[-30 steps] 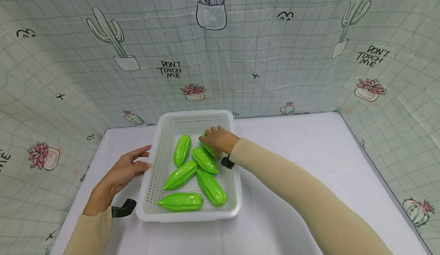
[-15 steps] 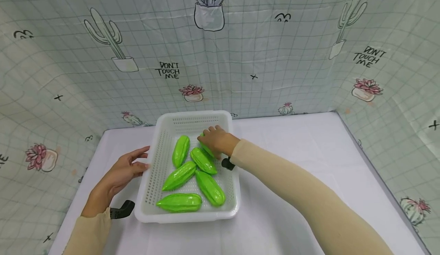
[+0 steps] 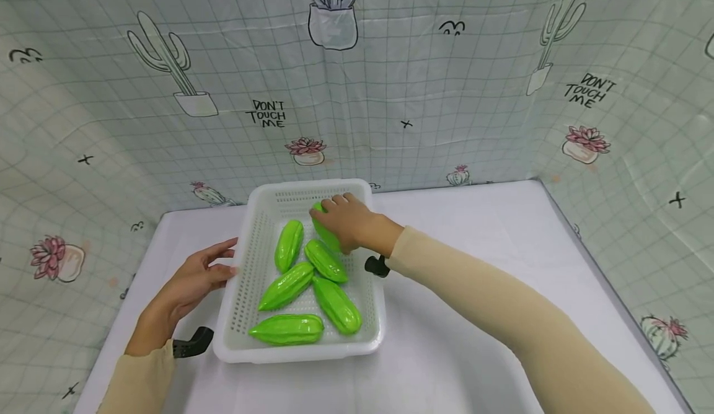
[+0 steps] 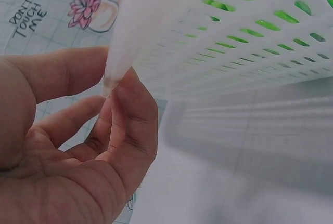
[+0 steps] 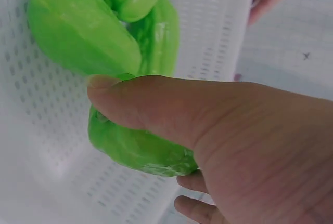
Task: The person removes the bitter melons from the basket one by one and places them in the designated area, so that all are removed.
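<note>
My right hand grips a glossy green ridged fruit at the upper right inside a white plastic basket. In the right wrist view, the thumb lies along one side of this fruit, and part of it is hidden by the hand. Several similar green ridged fruits lie loose in the basket, among them one just below the held fruit and one to its left. My left hand is at the basket's left side. There its thumb and fingers pinch the rim from both sides.
The basket stands on a white-covered table, near its back edge. A grid-patterned curtain with printed cacti encloses the back and sides. A black wrist mount sits close to the basket's lower left corner.
The right hand has shifted slightly up and left with the green ridged fruit, showing more of it. The left hand keeps its place at the rim. The whole view has drifted slightly.
</note>
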Demonstrator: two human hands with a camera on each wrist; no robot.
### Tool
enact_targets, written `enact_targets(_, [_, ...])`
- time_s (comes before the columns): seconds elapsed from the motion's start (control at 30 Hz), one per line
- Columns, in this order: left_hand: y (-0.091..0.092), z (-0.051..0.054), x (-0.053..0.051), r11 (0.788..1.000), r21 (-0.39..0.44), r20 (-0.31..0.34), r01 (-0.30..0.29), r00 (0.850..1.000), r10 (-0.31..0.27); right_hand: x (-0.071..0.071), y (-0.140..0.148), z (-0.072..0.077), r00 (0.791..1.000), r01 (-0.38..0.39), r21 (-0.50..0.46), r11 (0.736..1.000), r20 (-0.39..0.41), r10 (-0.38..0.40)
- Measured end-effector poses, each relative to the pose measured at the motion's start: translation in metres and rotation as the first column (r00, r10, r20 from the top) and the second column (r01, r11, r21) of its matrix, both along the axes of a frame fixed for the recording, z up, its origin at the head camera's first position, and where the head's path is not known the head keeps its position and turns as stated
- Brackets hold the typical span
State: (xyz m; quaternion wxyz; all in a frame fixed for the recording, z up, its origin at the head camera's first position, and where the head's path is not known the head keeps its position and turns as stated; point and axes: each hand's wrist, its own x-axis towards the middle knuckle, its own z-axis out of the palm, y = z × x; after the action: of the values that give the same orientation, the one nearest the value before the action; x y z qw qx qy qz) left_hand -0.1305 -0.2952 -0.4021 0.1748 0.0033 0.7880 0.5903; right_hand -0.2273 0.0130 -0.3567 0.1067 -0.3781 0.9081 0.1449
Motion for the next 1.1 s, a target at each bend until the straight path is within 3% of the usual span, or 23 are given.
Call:
enact_targets(0.27, [0.0,0.001,-0.001,1.0,0.009,0.004,-0.002,1.0,0.002,0.002,0.031,0.02,0.999,0.002,-0.141,0.99,-0.04,-0.008])
enact_targets(0.53, [-0.001,-0.001,-0.001,1.0,0.013,0.0,0.004,1.0,-0.004,0.007,0.065,0.031,0.994,-0.008,-0.281,0.96,-0.103,-0.022])
enact_targets(0.77, [-0.002,-0.003,0.0,1.0,0.018,-0.006,0.005,1.0,-0.005,0.014,0.089,0.034,0.989,-0.005,-0.349,0.937,-0.141,-0.047])
enact_targets(1.1, [-0.001,-0.003,0.0,1.0,0.017,-0.006,0.003,1.0,-0.003,0.015,0.128,0.028,0.985,0.048,-0.406,0.912,-0.132,-0.111])
